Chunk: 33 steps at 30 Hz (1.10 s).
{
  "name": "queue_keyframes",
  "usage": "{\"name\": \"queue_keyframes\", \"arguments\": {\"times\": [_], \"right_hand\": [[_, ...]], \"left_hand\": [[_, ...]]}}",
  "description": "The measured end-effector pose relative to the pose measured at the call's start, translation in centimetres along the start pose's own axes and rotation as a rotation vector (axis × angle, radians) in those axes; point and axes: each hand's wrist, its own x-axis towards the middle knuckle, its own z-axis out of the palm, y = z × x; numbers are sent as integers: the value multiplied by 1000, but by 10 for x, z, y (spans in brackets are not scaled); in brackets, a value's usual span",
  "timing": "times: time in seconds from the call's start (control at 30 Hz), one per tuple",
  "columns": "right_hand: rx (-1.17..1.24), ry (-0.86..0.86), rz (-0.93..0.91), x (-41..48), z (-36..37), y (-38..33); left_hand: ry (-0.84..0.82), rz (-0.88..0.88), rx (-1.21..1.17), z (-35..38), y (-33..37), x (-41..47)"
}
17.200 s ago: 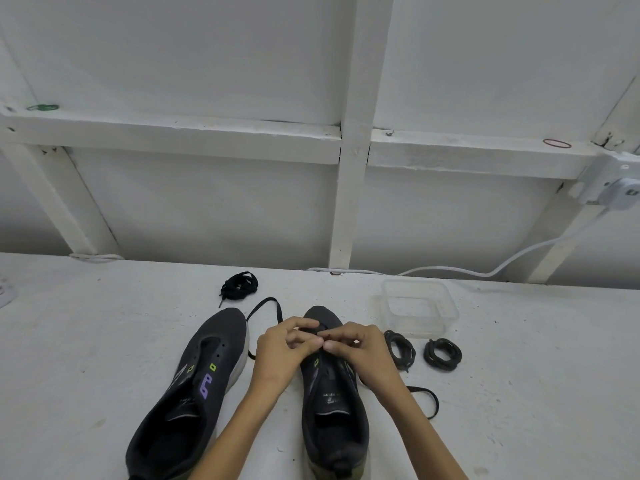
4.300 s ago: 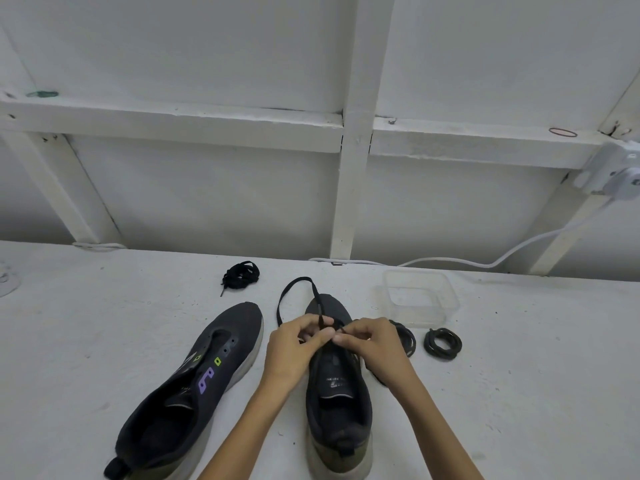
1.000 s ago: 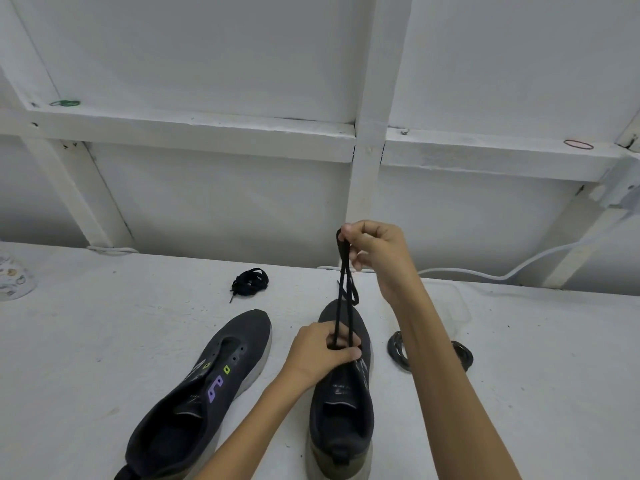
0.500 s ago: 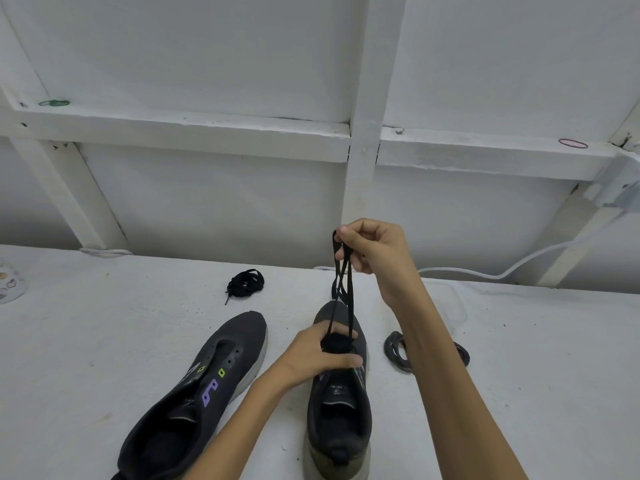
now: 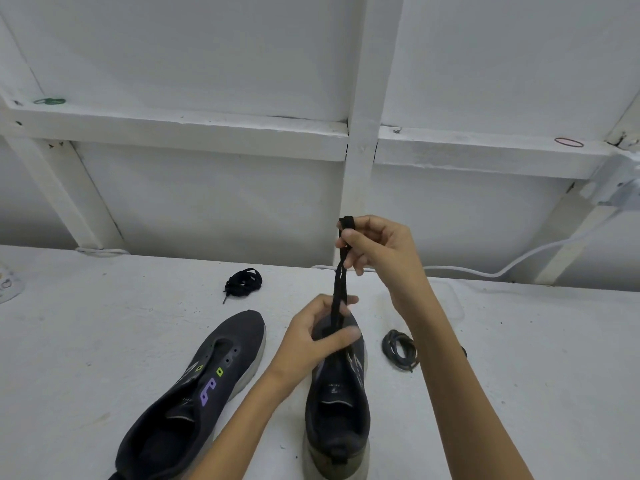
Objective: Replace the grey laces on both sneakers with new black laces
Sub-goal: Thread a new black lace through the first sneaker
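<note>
Right hand raised, fingers pinching both strands of flat black lace taut. Left hand fingers grip dark grey sneaker toe on white counter.

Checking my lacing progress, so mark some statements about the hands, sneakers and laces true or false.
1. The right hand holds the black lace up above the sneaker being laced. True.
2. The left hand is open and idle. False: it grips that sneaker's front.
3. The other sneaker is already laced. False: its eyelets are empty.
4. A bundled black lace lies on the table beyond the other sneaker. True.
5. The grey coil sits inside a sneaker. False: it lies on the table.
</note>
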Motion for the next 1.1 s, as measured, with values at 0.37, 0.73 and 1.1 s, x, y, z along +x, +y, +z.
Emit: {"name": "queue_keyframes", "arguments": {"times": [0.37, 0.73, 1.1], "right_hand": [[-342, 245, 255, -88, -60, 46], [-814, -90, 665, -126, -114, 79], [-948, -145, 367, 49, -27, 149]], "left_hand": [[401, -52, 367, -75, 15, -33], [364, -288, 931, -103, 12, -40], [-149, -166, 1278, 8, -24, 104]]}}
